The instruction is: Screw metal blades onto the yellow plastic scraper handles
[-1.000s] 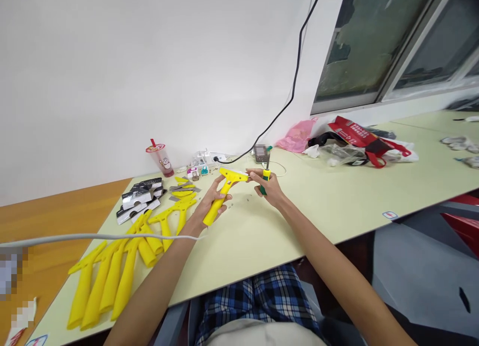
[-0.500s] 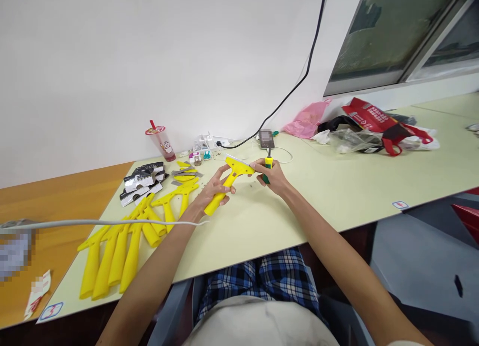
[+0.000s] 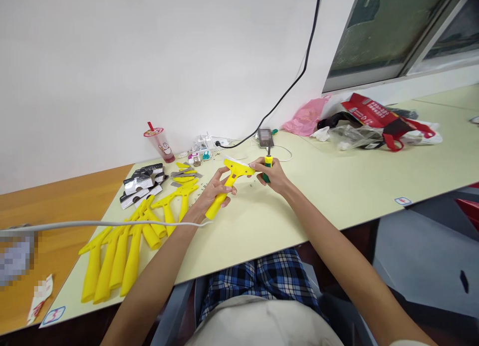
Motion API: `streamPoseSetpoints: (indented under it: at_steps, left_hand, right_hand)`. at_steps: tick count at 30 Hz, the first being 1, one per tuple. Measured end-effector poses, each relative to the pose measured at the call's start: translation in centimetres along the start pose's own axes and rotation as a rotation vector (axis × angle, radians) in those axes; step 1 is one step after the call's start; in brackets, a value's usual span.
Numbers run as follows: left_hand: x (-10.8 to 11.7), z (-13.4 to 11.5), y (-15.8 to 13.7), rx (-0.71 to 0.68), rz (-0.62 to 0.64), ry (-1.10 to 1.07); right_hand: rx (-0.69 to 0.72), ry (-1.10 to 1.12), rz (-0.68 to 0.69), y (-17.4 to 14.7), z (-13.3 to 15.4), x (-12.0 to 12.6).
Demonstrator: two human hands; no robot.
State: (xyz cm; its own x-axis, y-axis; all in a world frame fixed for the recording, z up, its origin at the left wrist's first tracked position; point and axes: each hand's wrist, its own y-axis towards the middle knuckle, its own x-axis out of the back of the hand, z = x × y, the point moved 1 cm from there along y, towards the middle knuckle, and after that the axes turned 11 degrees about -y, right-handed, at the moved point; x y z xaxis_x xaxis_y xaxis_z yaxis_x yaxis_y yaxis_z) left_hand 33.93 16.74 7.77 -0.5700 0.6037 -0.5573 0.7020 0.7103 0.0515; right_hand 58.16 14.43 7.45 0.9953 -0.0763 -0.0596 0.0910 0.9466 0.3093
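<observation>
Clutter round us: 1 cup [image 3: 160,142] at 10 o'clock, 1 red bag [image 3: 368,113] at 2, approx 8 yellow handles [image 3: 119,260] at 8, grey cable [image 3: 112,223] crossing in front. Our L hand [image 3: 214,190] grips 1 yellow scraper [image 3: 236,170] above the surface [image 3: 239,231], head to 1, long axis 7–1. Our R hand [image 3: 276,177] holds 1 screwdriver [image 3: 268,161], shaft to 12.

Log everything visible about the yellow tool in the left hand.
The yellow tool looks plastic and T-shaped: broad head with small dark spots, pale strip along its far edge, rounded handle slanting down-left in view. It is held above the table. The left hand grips the handle; the right hand appears to touch the head's right end.
</observation>
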Motion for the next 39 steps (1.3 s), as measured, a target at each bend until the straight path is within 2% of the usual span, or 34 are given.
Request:
streamPoseSetpoints:
  at_steps: [20,27,39]
  left_hand:
    - [0.54,-0.07,-0.07,0.048,0.022,-0.064]
    - [0.36,-0.14,-0.27,0.106,0.044,-0.091]
    - [0.49,0.05,-0.22,0.127,0.031,-0.058]
  right_hand:
    - [0.003,0.053,0.063,-0.19,0.67,0.25]
    - [-0.015,-0.035,0.076,-0.33,0.80,0.16]
    - [-0.017,-0.044,0.109,-0.37,0.52,0.17]
